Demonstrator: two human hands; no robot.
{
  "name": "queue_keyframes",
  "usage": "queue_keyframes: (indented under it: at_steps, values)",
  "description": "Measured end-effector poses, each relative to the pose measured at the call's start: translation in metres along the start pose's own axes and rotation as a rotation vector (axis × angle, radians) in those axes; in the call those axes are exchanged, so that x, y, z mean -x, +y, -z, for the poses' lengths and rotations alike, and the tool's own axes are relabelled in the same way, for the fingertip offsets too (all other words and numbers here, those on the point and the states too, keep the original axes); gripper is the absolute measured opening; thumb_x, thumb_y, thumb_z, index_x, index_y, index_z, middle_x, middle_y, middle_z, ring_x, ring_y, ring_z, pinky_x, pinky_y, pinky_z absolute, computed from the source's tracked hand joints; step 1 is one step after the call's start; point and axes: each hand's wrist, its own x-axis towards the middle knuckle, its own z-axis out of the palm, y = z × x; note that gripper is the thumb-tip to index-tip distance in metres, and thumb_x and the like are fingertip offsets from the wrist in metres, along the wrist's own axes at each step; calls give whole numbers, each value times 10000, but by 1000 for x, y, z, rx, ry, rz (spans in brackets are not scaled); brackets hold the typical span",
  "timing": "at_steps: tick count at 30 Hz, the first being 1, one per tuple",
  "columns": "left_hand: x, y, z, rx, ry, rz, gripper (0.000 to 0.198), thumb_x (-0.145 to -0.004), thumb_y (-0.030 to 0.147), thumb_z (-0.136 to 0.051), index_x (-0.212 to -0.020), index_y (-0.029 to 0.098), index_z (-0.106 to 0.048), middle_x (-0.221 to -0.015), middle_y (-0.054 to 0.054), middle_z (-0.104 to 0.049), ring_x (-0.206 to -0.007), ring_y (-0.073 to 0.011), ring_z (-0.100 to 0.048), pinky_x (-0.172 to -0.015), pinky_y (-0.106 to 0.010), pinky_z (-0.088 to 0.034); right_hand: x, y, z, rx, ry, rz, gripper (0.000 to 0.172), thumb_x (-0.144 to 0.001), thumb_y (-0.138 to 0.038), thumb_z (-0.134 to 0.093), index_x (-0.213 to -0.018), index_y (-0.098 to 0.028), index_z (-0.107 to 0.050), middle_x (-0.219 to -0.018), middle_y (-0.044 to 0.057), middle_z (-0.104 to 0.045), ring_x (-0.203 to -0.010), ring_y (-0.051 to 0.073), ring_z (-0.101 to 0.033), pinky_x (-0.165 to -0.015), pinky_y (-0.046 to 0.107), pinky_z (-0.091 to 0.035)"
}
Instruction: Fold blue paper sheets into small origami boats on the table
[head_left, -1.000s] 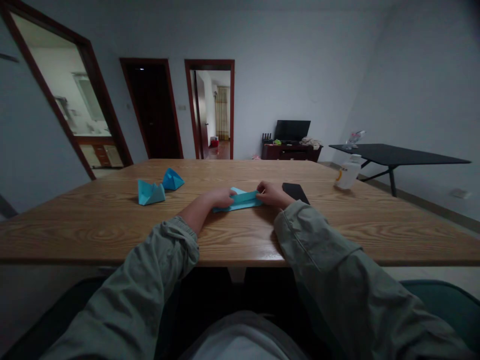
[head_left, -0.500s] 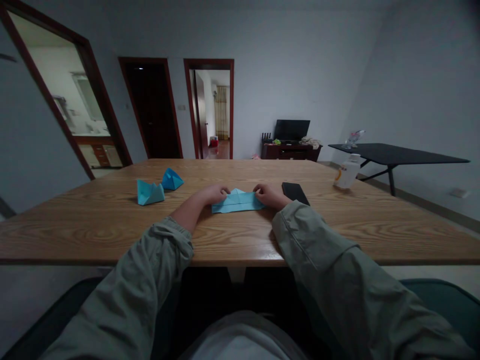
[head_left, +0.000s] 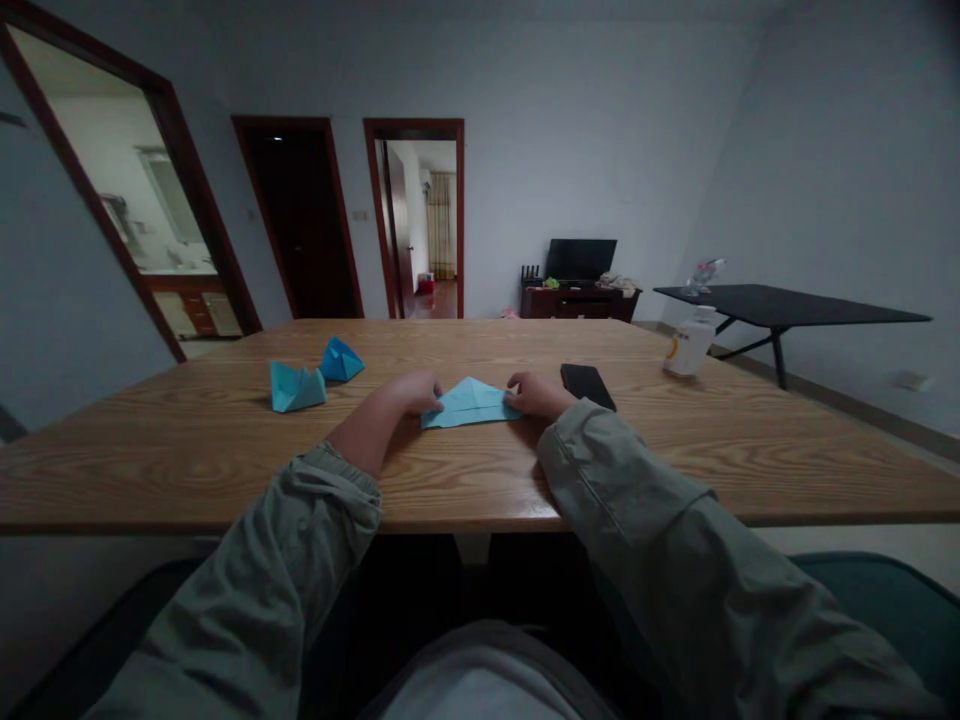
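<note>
A sheet of light blue origami paper (head_left: 471, 404) lies folded on the wooden table (head_left: 150, 480), its outline now a triangle with the peak pointing away from me. My left hand (head_left: 409, 393) grips its left corner, and my right hand (head_left: 534, 395) grips its right corner. Further left stand a folded pale blue paper boat (head_left: 298, 388) and a deeper blue folded paper piece (head_left: 341, 360). A black smartphone (head_left: 589, 386) lies just beyond my right hand, not touching it.
A white plastic bottle (head_left: 690, 342) stands near the table's far right corner. Beyond the table are a black side table (head_left: 780, 305), a dark cabinet with a monitor (head_left: 581, 275), and several doorways. My green sleeves rest over the near table edge.
The paper has gone from a wide, flat band to a triangle with a raised peak. Both hands have moved to its lower corners, and my view has shifted slightly.
</note>
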Motion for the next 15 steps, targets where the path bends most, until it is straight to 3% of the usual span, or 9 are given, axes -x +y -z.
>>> queue_keyframes:
  at_steps: [6, 9, 15]
  values:
    - [-1, 3, -3, -43, 11, 21, 180, -741, 293, -652, -829, 184, -763, -794, -58, -727, -672, -166, -595, -585, -248, -374, 4, -7, 5, 13, -29, -45, 514, -737, -473, -683, -1143, -158, -665, -1060, 151, -695, -922, 277, -643, -725, 315, -467]
    - [-2, 6, -3, -60, 3, 33, 244, -759, 338, -643, -904, 188, -770, -852, -78, -735, -703, -189, -617, -632, -268, -404, 6, -10, 7, 24, -33, -63, 529, -723, -497, -688, -1125, -153, -672, -1075, 160, -690, -932, 282, -642, -707, 311, -460]
    - [-3, 5, -3, -55, -18, 47, 394, -793, 420, -620, -1101, 194, -719, -1049, -91, -730, -844, -214, -654, -650, -259, -429, 6, -9, 10, -69, -122, -137, 503, -690, -522, -709, -1052, -172, -698, -911, 106, -717, -749, 217, -647, -575, 272, -428]
